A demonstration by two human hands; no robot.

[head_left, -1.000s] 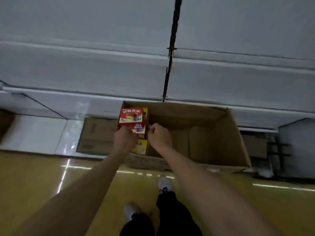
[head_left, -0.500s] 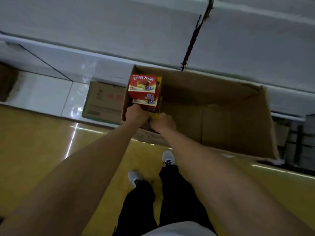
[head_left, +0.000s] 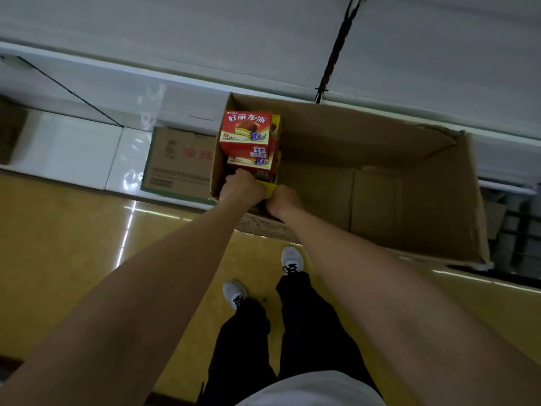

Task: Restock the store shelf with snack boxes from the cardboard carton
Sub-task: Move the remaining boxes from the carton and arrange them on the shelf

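An open cardboard carton sits on the floor against the white shelf base. At its left end red and yellow snack boxes are stacked. My left hand and my right hand reach down into that near left corner, fingers curled round a yellow-sided snack box at the bottom of the stack. The fingertips are hidden behind the box and the carton wall. The white store shelf runs across the top of the view.
A closed brown carton with red lettering lies left of the open one, on the white shelf base. A dark upright splits the shelf sections. My feet stand on yellow floor. Dark metal racking is at the right.
The view has tilted down and closer to the carton. Both hands have sunk lower, from the stack's sides to the box at its bottom.
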